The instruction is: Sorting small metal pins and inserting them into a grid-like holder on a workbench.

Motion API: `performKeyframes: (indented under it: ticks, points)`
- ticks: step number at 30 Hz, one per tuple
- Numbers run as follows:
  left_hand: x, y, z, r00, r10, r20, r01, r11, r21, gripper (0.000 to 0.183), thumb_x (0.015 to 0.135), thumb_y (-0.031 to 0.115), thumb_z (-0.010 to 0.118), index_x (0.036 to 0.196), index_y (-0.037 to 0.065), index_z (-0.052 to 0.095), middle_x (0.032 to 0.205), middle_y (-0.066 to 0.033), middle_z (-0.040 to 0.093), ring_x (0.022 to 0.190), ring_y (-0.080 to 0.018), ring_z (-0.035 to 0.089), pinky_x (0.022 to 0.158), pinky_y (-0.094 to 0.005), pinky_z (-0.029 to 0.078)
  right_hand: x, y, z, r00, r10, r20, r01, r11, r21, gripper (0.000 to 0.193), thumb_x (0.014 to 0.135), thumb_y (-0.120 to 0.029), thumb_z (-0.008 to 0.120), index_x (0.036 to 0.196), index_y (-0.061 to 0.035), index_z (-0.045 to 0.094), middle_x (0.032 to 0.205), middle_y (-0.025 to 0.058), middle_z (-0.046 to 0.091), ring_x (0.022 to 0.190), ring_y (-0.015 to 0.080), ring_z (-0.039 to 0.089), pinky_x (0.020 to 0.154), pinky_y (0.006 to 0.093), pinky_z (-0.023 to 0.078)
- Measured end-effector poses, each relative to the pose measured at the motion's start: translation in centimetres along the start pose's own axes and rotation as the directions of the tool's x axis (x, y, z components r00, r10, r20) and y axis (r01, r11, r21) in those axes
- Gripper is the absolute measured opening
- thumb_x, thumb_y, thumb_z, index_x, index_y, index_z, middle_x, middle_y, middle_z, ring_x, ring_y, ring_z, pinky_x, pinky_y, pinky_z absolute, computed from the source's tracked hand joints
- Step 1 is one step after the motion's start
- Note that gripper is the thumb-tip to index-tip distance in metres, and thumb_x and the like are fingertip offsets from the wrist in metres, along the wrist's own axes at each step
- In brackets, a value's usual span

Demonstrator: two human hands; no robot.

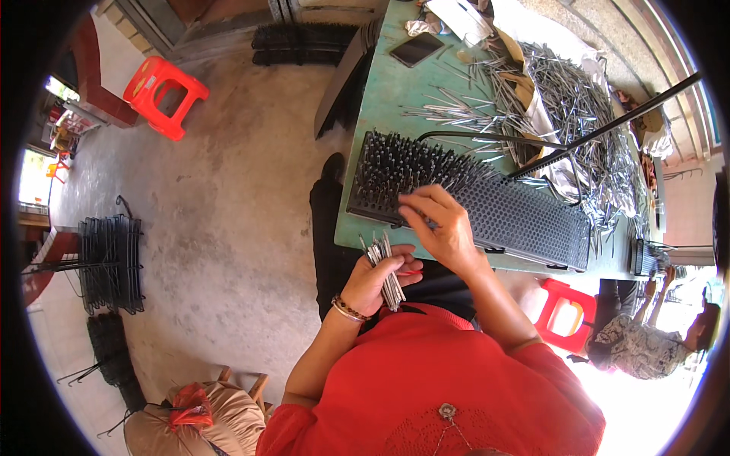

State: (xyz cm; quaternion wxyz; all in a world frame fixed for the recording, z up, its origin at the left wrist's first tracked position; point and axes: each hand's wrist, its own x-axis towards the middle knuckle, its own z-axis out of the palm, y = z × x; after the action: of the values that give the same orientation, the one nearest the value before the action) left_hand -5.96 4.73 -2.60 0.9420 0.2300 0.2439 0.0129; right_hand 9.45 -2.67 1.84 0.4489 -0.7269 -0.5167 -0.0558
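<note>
My left hand (372,283) is closed around a bundle of thin silvery metal rods (389,283), held upright near my lap just off the table edge. My right hand (443,226) is over the near side of a long black perforated rack (525,216). Its thumb and forefinger come together beside the rods standing in the holes; whatever is between them is too small to make out. Dark-tipped rods (411,163) fill the left part of this rack densely, while bare holes show along its right part.
A large heap of loose rods (570,99) lies on wrapping at the far right of the green table (395,91). A black bent bar (608,121) crosses above it. A phone (417,49) lies at the back. Red stools (166,95) and another person (642,342) are around.
</note>
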Motion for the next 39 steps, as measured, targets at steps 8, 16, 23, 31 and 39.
performKeyframes:
  ticks: [8, 16, 23, 31, 39]
  points:
    - [-0.2, 0.0, 1.8, 0.992, -0.072, 0.106, 0.056, 0.988, 0.146, 0.026, 0.092, 0.006, 0.052, 0.116, -0.005, 0.052, 0.111, -0.0139, 0.058, 0.097, -0.0266, 0.063, 0.084, -0.0399, 0.056, -2.3, 0.5, -1.6, 0.681, 0.399, 0.614, -0.704, 0.586, 0.400, 0.017, 0.087, -0.014, 0.067, 0.090, 0.0027, 0.068, 0.075, 0.0028, 0.063, 0.066, 0.0068, 0.055, 0.057, 0.0216, 0.043]
    - [0.6, -0.3, 1.4, 0.994, -0.100, 0.032, 0.097, 0.991, 0.097, 0.027, 0.094, 0.016, 0.054, 0.116, -0.001, 0.055, 0.110, -0.0095, 0.058, 0.099, -0.0253, 0.062, 0.081, -0.0400, 0.055, -0.8, 0.4, -3.3, 0.719, 0.634, 0.283, -0.683, 0.570, 0.457, 0.020, 0.088, -0.016, 0.066, 0.094, 0.0035, 0.068, 0.079, 0.0052, 0.067, 0.068, 0.0080, 0.060, 0.060, 0.0216, 0.049]
    - [0.9, -0.7, 1.3, 0.994, -0.111, 0.024, 0.108, 0.989, 0.103, 0.026, 0.093, 0.012, 0.053, 0.115, -0.002, 0.055, 0.108, -0.0090, 0.059, 0.097, -0.0241, 0.062, 0.079, -0.0389, 0.056, 1.0, 1.0, -2.3, 0.864, 0.499, -0.071, -0.440, 0.814, 0.379, 0.017, 0.087, -0.010, 0.067, 0.096, 0.0036, 0.067, 0.083, 0.0043, 0.067, 0.075, 0.0068, 0.060, 0.066, 0.0220, 0.050]
    - [0.8, -0.6, 1.1, 0.996, -0.091, 0.008, 0.090, 0.991, 0.096, 0.027, 0.093, 0.010, 0.052, 0.116, -0.003, 0.055, 0.106, -0.0091, 0.059, 0.096, -0.0234, 0.063, 0.079, -0.0378, 0.056, 0.0, 0.8, -1.0, 0.959, 0.269, -0.086, -0.254, 0.954, 0.158, 0.016, 0.079, -0.005, 0.071, 0.093, 0.0002, 0.068, 0.087, 0.0121, 0.067, 0.072, 0.0212, 0.065, 0.064, 0.0289, 0.053]
    - [0.8, -0.7, 0.9, 0.997, -0.080, 0.000, 0.079, 0.991, 0.105, 0.028, 0.093, 0.010, 0.052, 0.117, -0.004, 0.054, 0.103, -0.0094, 0.059, 0.095, -0.0228, 0.063, 0.079, -0.0378, 0.056, -0.3, 1.5, -0.2, 0.999, 0.026, -0.025, -0.024, 0.998, 0.063, 0.017, 0.078, -0.003, 0.070, 0.095, -0.0011, 0.068, 0.090, 0.0128, 0.066, 0.078, 0.0266, 0.065, 0.068, 0.0326, 0.053]
